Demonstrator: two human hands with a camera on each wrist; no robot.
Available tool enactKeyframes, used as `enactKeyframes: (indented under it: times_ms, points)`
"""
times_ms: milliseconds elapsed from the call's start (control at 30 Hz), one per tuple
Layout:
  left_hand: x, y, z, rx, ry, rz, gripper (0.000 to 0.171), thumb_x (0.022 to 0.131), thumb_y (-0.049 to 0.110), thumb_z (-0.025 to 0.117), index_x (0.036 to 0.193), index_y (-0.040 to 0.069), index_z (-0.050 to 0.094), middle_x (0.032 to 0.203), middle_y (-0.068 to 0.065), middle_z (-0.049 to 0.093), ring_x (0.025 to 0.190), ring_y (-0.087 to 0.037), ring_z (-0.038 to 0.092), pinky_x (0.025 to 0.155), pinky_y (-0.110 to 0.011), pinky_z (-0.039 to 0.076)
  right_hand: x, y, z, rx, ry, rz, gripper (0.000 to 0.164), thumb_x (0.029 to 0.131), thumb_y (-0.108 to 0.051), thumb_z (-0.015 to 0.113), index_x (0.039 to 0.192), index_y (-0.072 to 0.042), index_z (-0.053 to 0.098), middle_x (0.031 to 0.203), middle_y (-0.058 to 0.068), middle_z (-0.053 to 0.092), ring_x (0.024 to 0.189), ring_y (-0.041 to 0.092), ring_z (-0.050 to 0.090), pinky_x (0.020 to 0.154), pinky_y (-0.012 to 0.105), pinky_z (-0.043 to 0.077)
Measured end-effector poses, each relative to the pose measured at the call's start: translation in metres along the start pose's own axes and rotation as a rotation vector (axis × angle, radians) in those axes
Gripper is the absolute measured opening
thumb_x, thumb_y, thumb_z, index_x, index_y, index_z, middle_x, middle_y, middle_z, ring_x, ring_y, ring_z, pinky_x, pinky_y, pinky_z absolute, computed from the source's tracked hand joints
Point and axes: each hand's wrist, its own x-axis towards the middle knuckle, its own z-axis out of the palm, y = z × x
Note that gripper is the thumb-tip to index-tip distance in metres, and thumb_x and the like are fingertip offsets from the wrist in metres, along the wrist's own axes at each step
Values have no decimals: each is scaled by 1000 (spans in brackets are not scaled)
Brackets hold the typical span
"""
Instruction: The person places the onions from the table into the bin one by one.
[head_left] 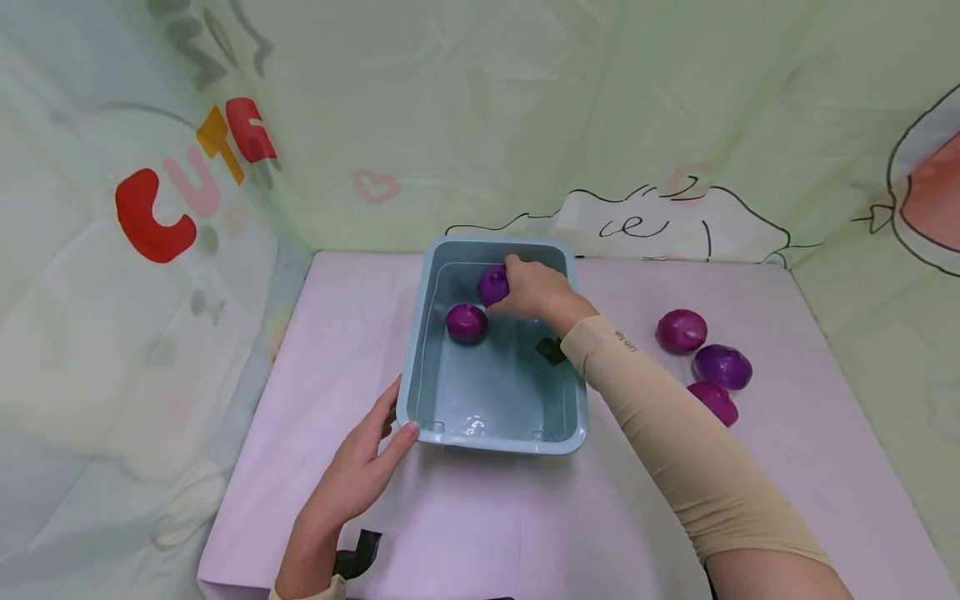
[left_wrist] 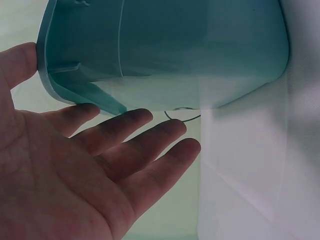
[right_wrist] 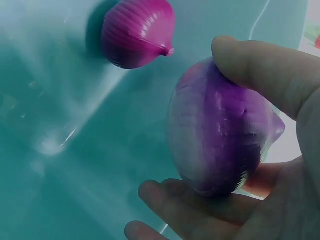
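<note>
A light-blue plastic basin stands on the cloth-covered table. My right hand reaches into its far part and holds a purple onion between thumb and fingers. Just in front of it, a magenta-purple onion lies on the basin floor. My left hand is at the basin's near left corner, thumb against the rim. In the left wrist view its fingers stretch loosely below the rim, outside the basin wall, with the palm bare.
To the right of the basin, several more onions lie grouped: a magenta one, a darker purple one and another magenta one partly behind my right sleeve. Printed fabric curtains close off the table's back and sides.
</note>
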Motion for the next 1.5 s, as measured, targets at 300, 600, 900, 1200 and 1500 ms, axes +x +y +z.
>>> enactKeyframes:
  times_ms: [300, 600, 900, 1200, 1500]
  points:
    - [0, -1, 0, -20, -2, -2, 70, 106, 45, 58, 165, 39, 20, 165, 8, 31, 144, -29, 43, 108, -63, 40, 6, 2, 7, -34, -34, 28, 91, 86, -40, 85, 152, 0, 38, 140, 21, 56, 126, 39, 54, 107, 54, 45]
    - [1, -2, -2, -9, 1, 13, 70, 107, 44, 58, 166, 38, 20, 165, 8, 31, 144, -29, 43, 110, -62, 38, 14, 1, 13, -49, -84, 54, 82, 86, -38, 86, 146, 0, 44, 134, 20, 60, 120, 36, 58, 104, 53, 48]
    - [1, -2, -2, 2, -1, 4, 70, 107, 46, 57, 166, 38, 20, 165, 9, 31, 145, -27, 42, 110, -62, 38, 19, -2, 17, -33, -119, 124, 71, 86, -36, 87, 136, -2, 49, 126, 17, 60, 113, 33, 58, 102, 51, 49]
    - [3, 0, -4, 10, -1, 2, 70, 106, 47, 57, 166, 39, 20, 165, 9, 31, 144, -28, 43, 110, -59, 39, 26, 0, 19, -37, -153, 166, 66, 86, -36, 87, 132, -2, 53, 122, 17, 60, 111, 33, 58, 100, 51, 50]
    - [2, -1, -3, -5, 1, -6, 71, 106, 47, 58, 166, 38, 21, 165, 7, 31, 143, -33, 43, 110, -58, 39, 36, 3, 23, -11, -221, 210, 55, 87, -35, 87, 124, -3, 61, 115, 15, 63, 106, 31, 58, 95, 48, 50]
